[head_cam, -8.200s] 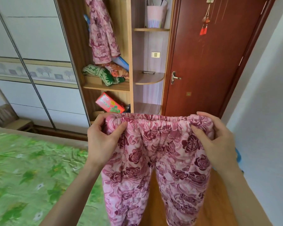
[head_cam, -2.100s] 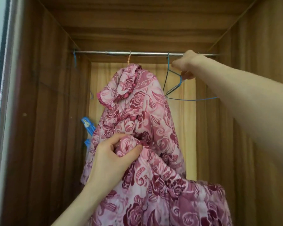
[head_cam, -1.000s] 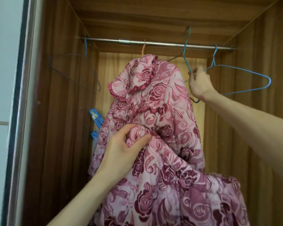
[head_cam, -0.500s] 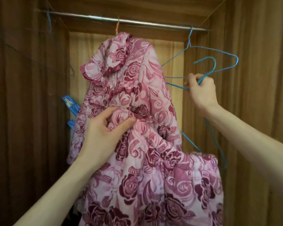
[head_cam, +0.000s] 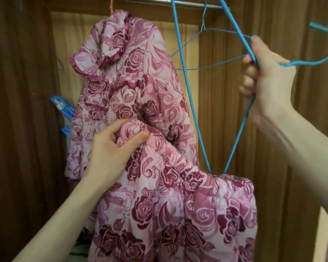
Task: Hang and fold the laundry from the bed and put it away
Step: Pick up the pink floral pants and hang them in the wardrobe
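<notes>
Blue wire is what the right hand grips: its fingers are curled round the neck of a blue hanger held free of the rail, hook out to the right and one corner dipping just behind the waistband of the trousers. The left hand pinches a bunched fold of that waistband between thumb and fingers, holding the pink rose-print trousers up inside the wardrobe, in front of the matching jacket that hangs from the rail. A second, thinner wire hanger hangs on the rail just behind the one in hand. The step looks to be getting the trousers onto the hanger. To do it well, the legs probably want threading through the triangle and draping over the bottom bar, with weight even on both sides so the quilted cloth does not slide off thin wire. Keeping the free hanger clear of the thin one should avoid a tangle, and the left hand's pinch should hold until the bar carries the load.
</notes>
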A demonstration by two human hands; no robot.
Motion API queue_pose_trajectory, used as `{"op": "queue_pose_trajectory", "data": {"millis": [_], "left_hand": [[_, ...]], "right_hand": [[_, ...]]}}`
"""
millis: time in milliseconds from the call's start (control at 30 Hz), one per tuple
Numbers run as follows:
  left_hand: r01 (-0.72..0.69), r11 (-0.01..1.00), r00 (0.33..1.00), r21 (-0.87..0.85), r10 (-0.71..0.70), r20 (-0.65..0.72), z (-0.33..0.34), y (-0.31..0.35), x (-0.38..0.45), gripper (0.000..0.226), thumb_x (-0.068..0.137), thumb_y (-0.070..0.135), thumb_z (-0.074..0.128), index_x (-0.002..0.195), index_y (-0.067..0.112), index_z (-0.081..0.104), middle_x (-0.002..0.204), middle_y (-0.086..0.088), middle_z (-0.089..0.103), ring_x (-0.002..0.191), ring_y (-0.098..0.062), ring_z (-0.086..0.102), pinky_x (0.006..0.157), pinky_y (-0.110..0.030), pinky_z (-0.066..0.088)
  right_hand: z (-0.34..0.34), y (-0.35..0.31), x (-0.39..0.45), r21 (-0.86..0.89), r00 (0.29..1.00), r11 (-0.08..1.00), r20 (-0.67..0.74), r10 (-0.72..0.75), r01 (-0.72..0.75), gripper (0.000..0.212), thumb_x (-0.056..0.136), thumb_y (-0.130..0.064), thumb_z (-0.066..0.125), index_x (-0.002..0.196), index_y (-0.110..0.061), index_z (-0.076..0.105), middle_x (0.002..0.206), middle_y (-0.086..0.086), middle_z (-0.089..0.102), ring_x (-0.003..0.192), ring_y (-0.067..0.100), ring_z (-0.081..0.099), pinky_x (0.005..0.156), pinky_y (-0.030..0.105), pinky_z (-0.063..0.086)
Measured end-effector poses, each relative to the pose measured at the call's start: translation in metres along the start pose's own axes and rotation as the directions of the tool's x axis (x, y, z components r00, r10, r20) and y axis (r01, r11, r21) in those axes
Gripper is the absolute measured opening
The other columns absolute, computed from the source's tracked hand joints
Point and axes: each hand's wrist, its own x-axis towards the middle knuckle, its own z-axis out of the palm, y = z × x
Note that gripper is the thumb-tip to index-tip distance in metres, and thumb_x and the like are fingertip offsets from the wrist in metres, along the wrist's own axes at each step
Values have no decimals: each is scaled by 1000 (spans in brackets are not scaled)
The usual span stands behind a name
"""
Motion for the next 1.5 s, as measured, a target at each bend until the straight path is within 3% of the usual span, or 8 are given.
{"op": "queue_pose_trajectory", "data": {"millis": [233, 433, 567, 667, 800, 967, 1200, 1500], "left_hand": [[-1, 1000, 1000, -19, 1, 1, 4, -3, -10, 24, 80, 33, 78, 102, 24, 75, 95, 10, 79, 88, -3, 73, 81, -15, 54], [10, 997, 999, -77, -13, -39, 3, -2, -16, 29, 80, 29, 78, 106, 17, 75, 99, 2, 80, 90, -12, 75, 84, -24, 60], [10, 997, 999, -70, -14, -44, 0, -2, -19, 29, 80, 27, 79, 108, 19, 76, 102, 5, 80, 95, -11, 75, 87, -24, 59], [40, 997, 998, -69, -43, -43, -3, -7, -23, 36, 78, 30, 81, 112, 19, 76, 106, 2, 80, 101, -16, 76, 95, -35, 60], [60, 994, 997, -93, -64, -39, -6, -11, -26, 35, 80, 29, 81, 110, 11, 76, 107, -6, 79, 101, -24, 76, 96, -46, 60], [66, 987, 994, -149, -79, -80, -17, -6, -25, 25, 81, 24, 77, 98, 7, 74, 84, 4, 79, 76, -5, 72, 70, -18, 57], [94, 984, 990, -150, -108, -85, -35, -10, -29, 23, 83, 20, 75, 101, 7, 75, 89, 4, 80, 81, -6, 75, 72, -17, 58], [231, 957, 963, -174, -251, -99, -65, -22, -32, 20, 80, 29, 77, 97, 17, 79, 92, -7, 81, 84, -16, 76, 74, -24, 62]], "right_hand": [[15, -18, -7, 163, 999, 987, 54, 1, -10, 35, 106, -32, 59, 73, -19, 59, 52, -10, 26, 44, 6, 20, 44, 21, 19], [7, 6, -35, -44, 964, 985, 203, 171, -166, 37, 105, -32, 60, 71, -17, 59, 51, -8, 25, 42, 7, 18, 39, 19, 16], [-5, 15, -56, -155, 926, 973, 311, 213, -171, 40, 105, -27, 60, 67, -13, 58, 50, -5, 22, 47, 14, 13, 43, 17, 15], [-11, 17, -60, -191, 913, 963, 324, 247, -192, 38, 104, -27, 60, 70, -12, 57, 51, -3, 20, 46, 13, 13, 44, 18, 14], [-16, 27, -64, -332, 848, 910, 379, 370, -249, 36, 102, -30, 62, 71, -12, 62, 51, -2, 21, 43, 10, 16, 45, 18, 11], [-22, 36, -71, -451, 769, 848, 424, 478, -279, 37, 99, -34, 64, 71, -10, 65, 55, 4, 21, 44, 12, 16, 45, 23, 7], [-22, 38, -75, -527, 675, 776, 434, 597, -348, 38, 93, -36, 68, 70, -6, 62, 53, 1, 21, 41, 12, 17, 42, 22, 9], [-30, 29, -71, -707, 537, 658, 461, 706, -258, 45, 93, -42, 68, 71, -4, 61, 54, 3, 21, 42, 13, 19, 41, 19, 15]]}}
